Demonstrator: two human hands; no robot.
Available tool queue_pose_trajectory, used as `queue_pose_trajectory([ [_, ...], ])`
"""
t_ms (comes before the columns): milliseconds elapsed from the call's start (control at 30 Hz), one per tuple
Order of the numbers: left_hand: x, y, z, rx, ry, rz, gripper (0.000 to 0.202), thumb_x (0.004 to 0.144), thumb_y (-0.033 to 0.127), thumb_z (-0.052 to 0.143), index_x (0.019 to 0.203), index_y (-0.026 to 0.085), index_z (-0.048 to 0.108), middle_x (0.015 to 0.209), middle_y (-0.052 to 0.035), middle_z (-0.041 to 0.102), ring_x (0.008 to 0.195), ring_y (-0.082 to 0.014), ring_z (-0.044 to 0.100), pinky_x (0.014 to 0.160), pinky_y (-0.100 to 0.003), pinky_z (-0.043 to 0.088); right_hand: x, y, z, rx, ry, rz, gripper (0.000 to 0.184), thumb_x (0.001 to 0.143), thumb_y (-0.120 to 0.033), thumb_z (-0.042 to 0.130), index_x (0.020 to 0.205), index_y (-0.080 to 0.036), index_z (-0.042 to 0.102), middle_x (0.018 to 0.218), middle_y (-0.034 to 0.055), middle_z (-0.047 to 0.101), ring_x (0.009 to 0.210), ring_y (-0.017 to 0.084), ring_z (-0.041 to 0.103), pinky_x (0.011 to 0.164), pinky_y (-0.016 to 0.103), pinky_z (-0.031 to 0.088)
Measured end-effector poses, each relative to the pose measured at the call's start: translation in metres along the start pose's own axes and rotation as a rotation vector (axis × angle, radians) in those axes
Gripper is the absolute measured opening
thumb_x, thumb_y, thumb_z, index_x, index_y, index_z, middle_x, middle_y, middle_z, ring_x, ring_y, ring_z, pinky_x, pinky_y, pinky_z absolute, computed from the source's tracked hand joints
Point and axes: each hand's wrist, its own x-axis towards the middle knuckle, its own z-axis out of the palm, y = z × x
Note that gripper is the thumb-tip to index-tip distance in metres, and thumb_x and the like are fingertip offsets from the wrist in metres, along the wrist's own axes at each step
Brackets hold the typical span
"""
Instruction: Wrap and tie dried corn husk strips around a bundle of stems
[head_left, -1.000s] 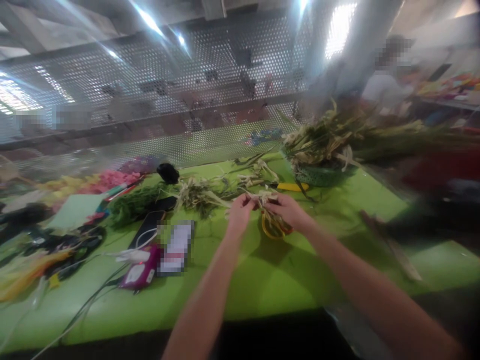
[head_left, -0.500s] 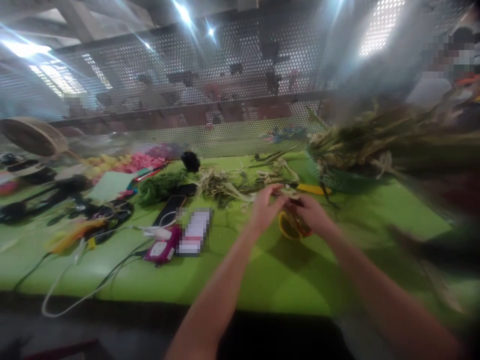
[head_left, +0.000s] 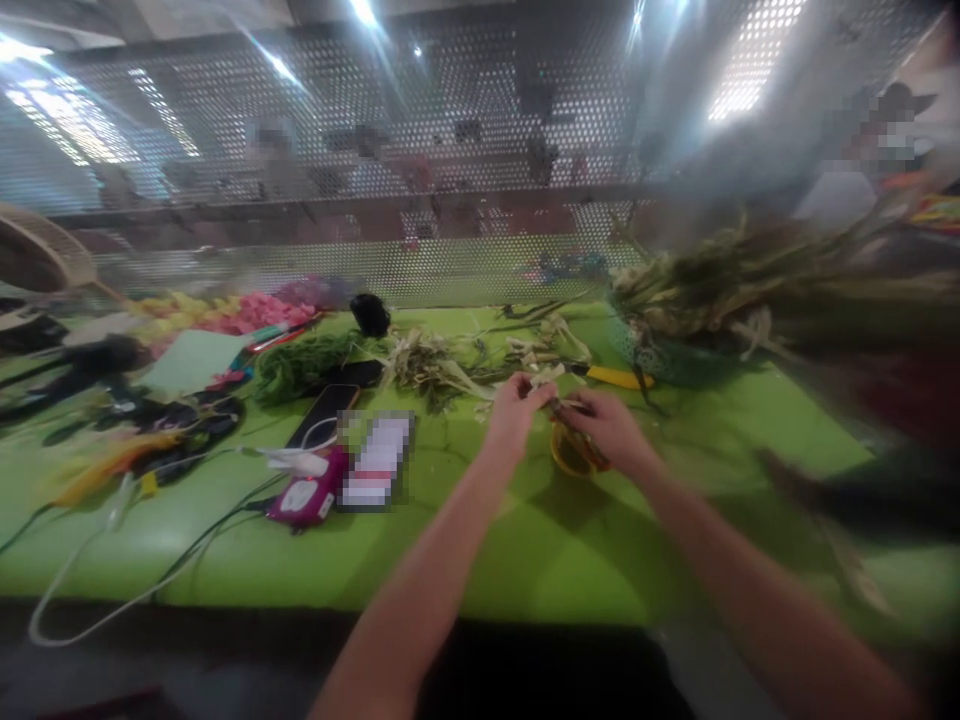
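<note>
Both my hands meet over the green table (head_left: pixel 540 540), a little past its middle. My left hand (head_left: pixel 514 412) is closed in a pinch on a pale dried leaf strip (head_left: pixel 541 378). My right hand (head_left: pixel 611 428) is closed too, its fingers round yellow-handled scissors (head_left: pixel 571 450) whose loops hang below the palm. The scissor blades point toward the strip between the two hands. The picture is blurred, so the fine grip is unclear.
A green basket (head_left: pixel 660 358) full of long leaves stands at the back right. Leaf scraps (head_left: pixel 435 365), a yellow-handled tool (head_left: pixel 619 378), phones (head_left: pixel 326 410), a pink device (head_left: pixel 304 497) with cables and colourful materials (head_left: pixel 225 315) lie to the left. A perforated metal screen (head_left: pixel 450 200) rises behind; a person (head_left: pixel 847 180) stands far right.
The view has swung slightly; my hands stayed together on the strip and scissors, shifting a little nearer the table's middle. My left hand's fingers went from spread to a pinch.
</note>
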Motion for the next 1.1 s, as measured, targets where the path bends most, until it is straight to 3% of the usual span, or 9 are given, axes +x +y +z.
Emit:
queue_pose_trajectory([
  [200,-0.003,-0.006,0.002,-0.166,0.009,-0.115,0.038,0.059,0.032,0.082,0.074,0.017,0.051,0.069,0.0051,0.055,0.063,-0.0071,0.053,0.070,-0.024,0.047,-0.001,-0.001,0.011,0.051,0.014,0.020,0.025,0.072,-0.042,0.068,0.065,-0.020,0.058,0.055,-0.0029,0.051,0.055,0.013,0.042,0.055,0.027,0.037],
  [467,-0.004,0.004,0.000,0.113,-0.009,0.004,0.033,0.073,0.039,0.075,0.090,0.019,0.055,0.083,0.0003,0.062,0.075,-0.0128,0.061,0.076,-0.031,0.053,0.000,-0.001,0.002,0.128,0.113,-0.030,0.020,0.074,-0.037,0.068,0.083,-0.019,0.067,0.081,0.0036,0.070,0.075,0.019,0.061,0.073,0.032,0.048],
  [600,-0.005,0.002,0.002,0.088,-0.066,-0.099,0.034,0.078,0.045,0.071,0.096,0.019,0.057,0.086,-0.0038,0.067,0.071,-0.0162,0.065,0.073,-0.036,0.056,-0.001,-0.008,-0.004,0.083,0.193,-0.012,0.013,0.073,-0.032,0.065,0.077,-0.020,0.067,0.074,0.0032,0.070,0.071,0.019,0.061,0.070,0.032,0.048],
  [767,-0.007,-0.001,0.003,0.025,-0.114,-0.214,0.037,0.079,0.048,0.070,0.097,0.018,0.059,0.082,-0.0044,0.069,0.068,-0.0169,0.067,0.069,-0.035,0.057,-0.001,-0.008,-0.001,0.127,0.206,-0.004,0.014,0.072,-0.034,0.067,0.077,-0.020,0.066,0.073,0.0027,0.069,0.070,0.019,0.061,0.069,0.032,0.048],
  [900,-0.006,-0.001,0.003,-0.010,-0.093,-0.228,0.035,0.078,0.048,0.070,0.094,0.018,0.058,0.078,-0.0010,0.064,0.061,-0.0117,0.061,0.059,-0.027,0.051,0.000,-0.004,0.002,0.165,0.170,-0.018,0.016,0.071,-0.034,0.069,0.077,-0.020,0.067,0.074,0.0028,0.069,0.072,0.019,0.061,0.071,0.033,0.048],
  [1100,-0.004,0.002,0.000,0.124,-0.115,-0.126,0.032,0.079,0.044,0.070,0.079,0.017,0.053,0.066,0.0034,0.050,0.053,-0.0058,0.046,0.048,-0.020,0.035,0.000,-0.002,0.004,0.187,0.130,0.010,0.019,0.069,-0.036,0.072,0.074,-0.018,0.066,0.071,0.0007,0.065,0.070,0.017,0.057,0.070,0.031,0.045],
])
